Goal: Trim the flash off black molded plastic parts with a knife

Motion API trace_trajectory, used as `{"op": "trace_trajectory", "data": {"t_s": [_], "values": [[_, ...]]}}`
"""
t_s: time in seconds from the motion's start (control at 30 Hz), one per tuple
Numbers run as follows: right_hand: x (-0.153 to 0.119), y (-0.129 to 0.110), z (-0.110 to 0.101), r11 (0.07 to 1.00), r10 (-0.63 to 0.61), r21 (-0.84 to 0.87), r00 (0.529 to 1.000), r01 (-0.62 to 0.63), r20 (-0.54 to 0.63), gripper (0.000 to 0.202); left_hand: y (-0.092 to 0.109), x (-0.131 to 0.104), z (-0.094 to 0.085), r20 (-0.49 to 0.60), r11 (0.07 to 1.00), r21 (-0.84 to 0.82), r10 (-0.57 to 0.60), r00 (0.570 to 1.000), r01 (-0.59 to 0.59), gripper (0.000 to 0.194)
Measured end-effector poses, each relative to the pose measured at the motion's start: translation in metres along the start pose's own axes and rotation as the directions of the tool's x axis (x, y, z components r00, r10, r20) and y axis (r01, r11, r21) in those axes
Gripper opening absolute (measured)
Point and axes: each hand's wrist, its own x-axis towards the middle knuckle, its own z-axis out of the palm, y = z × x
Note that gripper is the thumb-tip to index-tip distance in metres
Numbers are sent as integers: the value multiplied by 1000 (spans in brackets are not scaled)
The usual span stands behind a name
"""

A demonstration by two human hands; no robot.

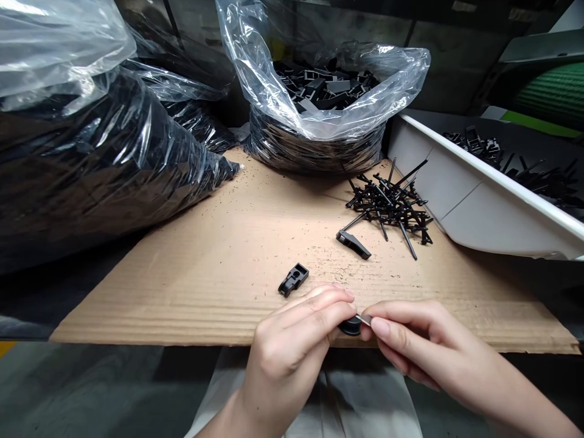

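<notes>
Near the front edge of the cardboard, my left hand (pixel 303 331) is closed on a black plastic part (pixel 350 327), mostly hidden by the fingers. My right hand (pixel 410 340) pinches a small thin metal blade (pixel 365 319) between thumb and forefinger, its tip against the black part. Just beyond my left hand lies a loose black plastic clip (pixel 294 279) with a round hole. Further right rests another black clip (pixel 353 244), its far end by a pile of black plastic sprues (pixel 390 204).
A clear plastic bag (pixel 319 128) full of black parts stands open at the back. Another large filled bag (pixel 91 158) bulges over the left side. At right, a white tray (pixel 483 194) holds more black pieces. Dark crumbs dot the cardboard sheet (pixel 191 274).
</notes>
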Motion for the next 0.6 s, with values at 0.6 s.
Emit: {"op": "trace_trajectory", "data": {"t_s": [0.6], "values": [[-11,25,30,904,-422,-314,713,289,-560,16,7,12,-3,35,922,-113,-370,929,371,16]]}}
